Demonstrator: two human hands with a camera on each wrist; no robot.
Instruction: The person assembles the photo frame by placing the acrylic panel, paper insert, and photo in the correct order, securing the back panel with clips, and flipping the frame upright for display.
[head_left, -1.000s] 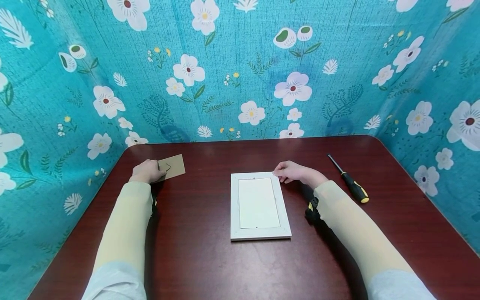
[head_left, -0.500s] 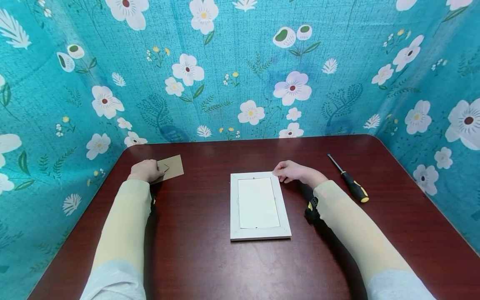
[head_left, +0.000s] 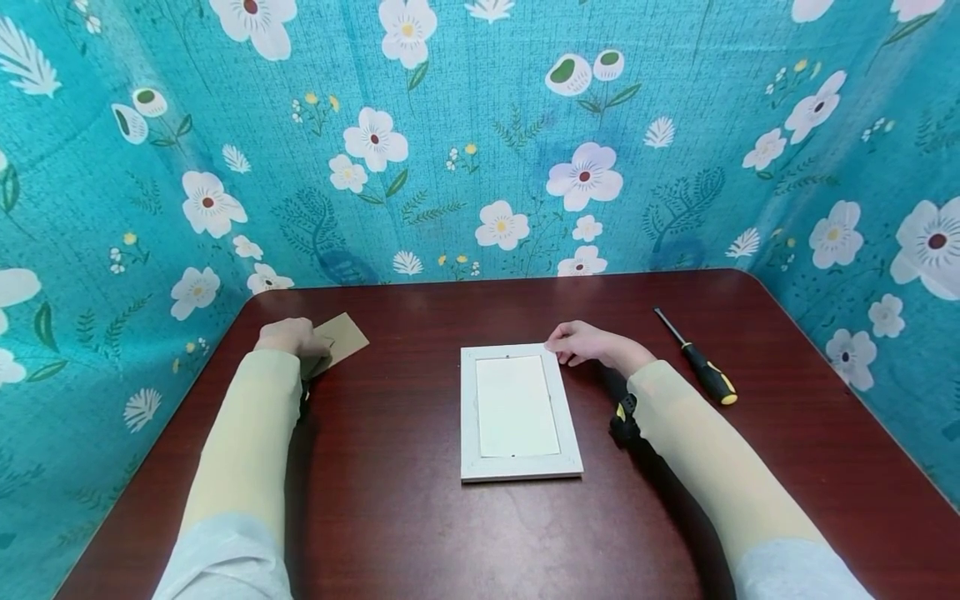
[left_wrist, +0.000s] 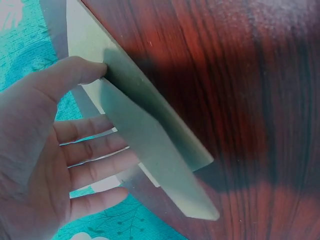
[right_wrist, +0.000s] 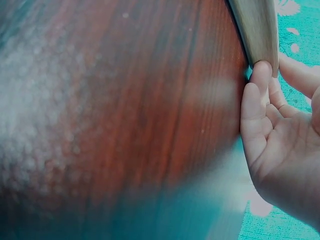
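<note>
In the head view my left hand [head_left: 287,336] is at the table's left side, holding a tan backing board [head_left: 349,335] with a fold-out stand leg. The left wrist view shows the thumb on the leg's [left_wrist: 147,132] upper end, with the other fingers behind the board [left_wrist: 90,37]. Leg and board spread apart at an angle. A white picture frame [head_left: 470,408] lies flat at the middle, a blank white panel [head_left: 517,408] in its opening. My right hand [head_left: 583,342] pinches the frame's far right corner, thumb and fingertips on either side of the rim in the right wrist view.
A black and yellow screwdriver [head_left: 707,369] lies at the right, its tip pointing away from me. The dark red table [head_left: 390,517] has its far edge against a teal floral cloth [head_left: 450,167], which also hangs along both sides.
The backing board has turned in my left hand, its far edge now slanting more, and the hand has shifted slightly left. The right hand and picture frame stay put.
</note>
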